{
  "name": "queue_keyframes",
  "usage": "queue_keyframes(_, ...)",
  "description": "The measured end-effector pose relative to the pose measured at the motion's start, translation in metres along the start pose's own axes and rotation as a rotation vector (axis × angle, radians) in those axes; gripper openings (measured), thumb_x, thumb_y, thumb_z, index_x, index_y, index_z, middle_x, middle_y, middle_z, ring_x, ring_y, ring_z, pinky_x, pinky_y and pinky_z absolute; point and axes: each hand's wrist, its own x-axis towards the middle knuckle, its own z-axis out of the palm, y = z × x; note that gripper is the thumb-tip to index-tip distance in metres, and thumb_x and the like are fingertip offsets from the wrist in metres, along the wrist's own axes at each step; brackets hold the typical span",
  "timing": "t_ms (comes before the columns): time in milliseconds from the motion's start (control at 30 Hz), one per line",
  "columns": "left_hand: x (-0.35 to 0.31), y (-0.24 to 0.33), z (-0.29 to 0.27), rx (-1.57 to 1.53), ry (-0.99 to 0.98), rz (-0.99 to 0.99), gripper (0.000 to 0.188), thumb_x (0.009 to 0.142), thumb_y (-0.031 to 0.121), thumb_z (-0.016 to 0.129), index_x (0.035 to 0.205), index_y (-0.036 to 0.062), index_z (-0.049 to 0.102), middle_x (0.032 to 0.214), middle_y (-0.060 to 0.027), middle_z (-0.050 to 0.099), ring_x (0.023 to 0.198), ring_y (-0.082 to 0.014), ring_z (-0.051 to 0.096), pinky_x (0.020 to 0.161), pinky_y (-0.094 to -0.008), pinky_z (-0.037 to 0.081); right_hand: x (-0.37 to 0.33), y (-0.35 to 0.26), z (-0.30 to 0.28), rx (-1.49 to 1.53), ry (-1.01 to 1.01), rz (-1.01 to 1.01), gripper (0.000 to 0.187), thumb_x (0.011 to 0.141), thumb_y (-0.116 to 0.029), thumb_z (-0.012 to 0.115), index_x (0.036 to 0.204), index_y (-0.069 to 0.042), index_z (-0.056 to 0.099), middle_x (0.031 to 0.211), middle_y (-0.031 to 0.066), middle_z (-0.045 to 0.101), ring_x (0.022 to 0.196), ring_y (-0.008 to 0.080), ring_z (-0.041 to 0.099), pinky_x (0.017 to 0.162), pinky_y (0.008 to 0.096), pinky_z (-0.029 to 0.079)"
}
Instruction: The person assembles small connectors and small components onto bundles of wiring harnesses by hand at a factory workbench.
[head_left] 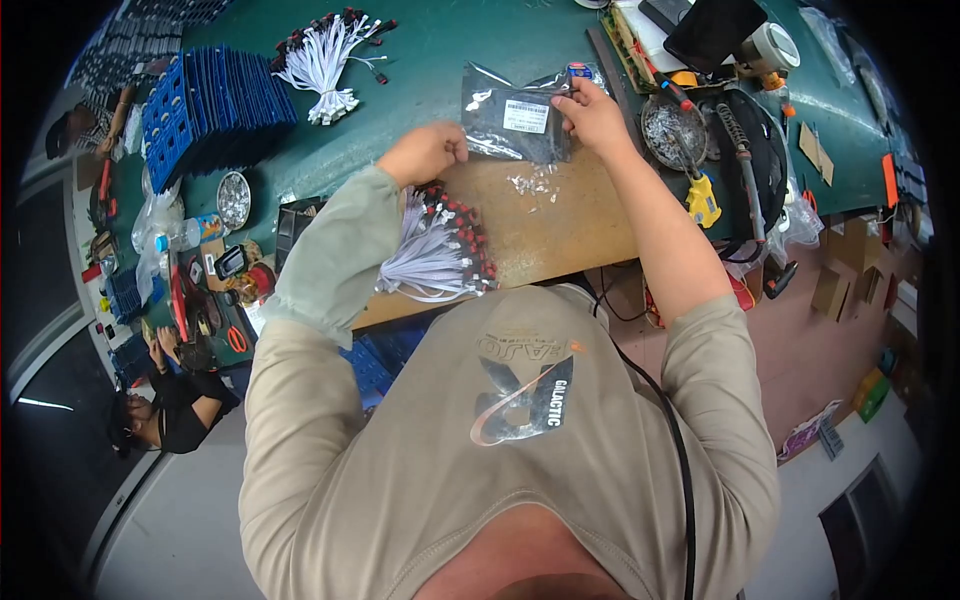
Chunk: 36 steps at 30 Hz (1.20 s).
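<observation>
A dark, shiny antistatic bag [490, 138] with a white printed label [525, 116] lies at the far side of the brown work board. My right hand [594, 118] pinches the bag near its right edge, thumb beside the label. At the bag's lower left corner is my left hand [426, 153], its fingers curled in; whatever they may hold is hidden. A grey sleeve cover [340, 250] wraps my left forearm. Just below that hand a bundle of white cables [430, 255] with red and black connectors rests on the board. Small pale scraps [533, 184] are scattered below the bag.
Blue slotted panels [210, 115] stand stacked at the left, beside another white cable bundle [325, 75]. Metal bowls of small parts sit left [234, 200] and right [672, 135]. A soldering iron stand [740, 150] and cords crowd the right. Another person [175, 410] works far left.
</observation>
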Motion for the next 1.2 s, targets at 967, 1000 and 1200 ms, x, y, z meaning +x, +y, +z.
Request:
queue_keyframes(967, -0.042, 0.049, -0.007, 0.13, 0.094, 0.149, 0.011, 0.071, 0.001, 0.057, 0.079, 0.005, 0.063, 0.113, -0.0123, 0.062, 0.094, -0.0336, 0.06, 0.08, -0.0398, 0.048, -0.041, -0.009, -0.006, 0.129, -0.056, -0.084, 0.044, 0.084, -0.016, 0.069, 0.12, 0.002, 0.052, 0.091, 0.0057, 0.063, 0.067, 0.0097, 0.058, 0.06, 0.0243, 0.047)
queue_keyframes(1000, -0.042, 0.051, -0.008, 0.155, 0.104, 0.147, 0.012, 0.071, 0.001, 0.056, 0.079, 0.005, 0.064, 0.113, -0.0122, 0.062, 0.094, -0.0336, 0.06, 0.081, -0.0396, 0.048, -0.042, -0.015, -0.004, 0.138, -0.057, -0.092, 0.034, 0.086, -0.014, 0.067, 0.114, 0.0, 0.054, 0.087, 0.0032, 0.061, 0.066, 0.0085, 0.057, 0.059, 0.0232, 0.046)
queue_keyframes(1200, -0.039, 0.051, -0.013, 0.185, 0.132, 0.21, 0.014, 0.071, 0.002, 0.057, 0.081, 0.0055, 0.065, 0.106, -0.012, 0.064, 0.093, -0.0327, 0.061, 0.081, -0.0384, 0.049, -0.038, -0.019, -0.006, 0.08, -0.042, -0.115, 0.028, 0.088, -0.014, 0.065, 0.111, -0.002, 0.056, 0.08, 0.0008, 0.059, 0.063, 0.0071, 0.055, 0.055, 0.0222, 0.044)
